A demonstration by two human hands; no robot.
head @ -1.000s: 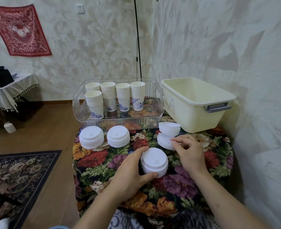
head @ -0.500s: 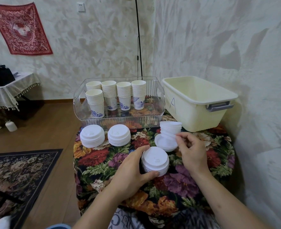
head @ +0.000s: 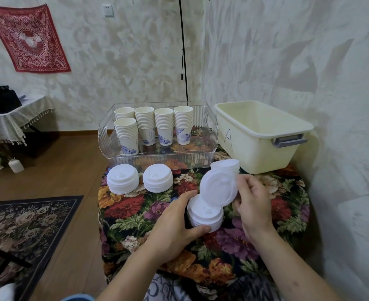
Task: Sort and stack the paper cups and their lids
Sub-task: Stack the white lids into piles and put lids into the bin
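My left hand (head: 175,222) curls round a short stack of white lids (head: 205,216) on the floral tablecloth. My right hand (head: 253,198) pinches a single white lid (head: 219,187), tilted on edge just above that stack. Behind the tilted lid a further pile of lids (head: 228,165) leans on the table. Two more lid stacks (head: 122,180) (head: 157,177) sit to the left. Several stacks of paper cups (head: 164,124) with blue print stand in a clear plastic tray (head: 157,157).
A cream plastic bin (head: 257,148) marked "A" stands at the back right, close to the wall. The small table (head: 135,213) drops off to a wooden floor and a dark rug (head: 27,224) on the left. A black pole (head: 183,51) rises behind the tray.
My right hand has lifted one lid off the leaning pile and brought it, tilted, over the stack held by my left hand. The left hand has stayed put.
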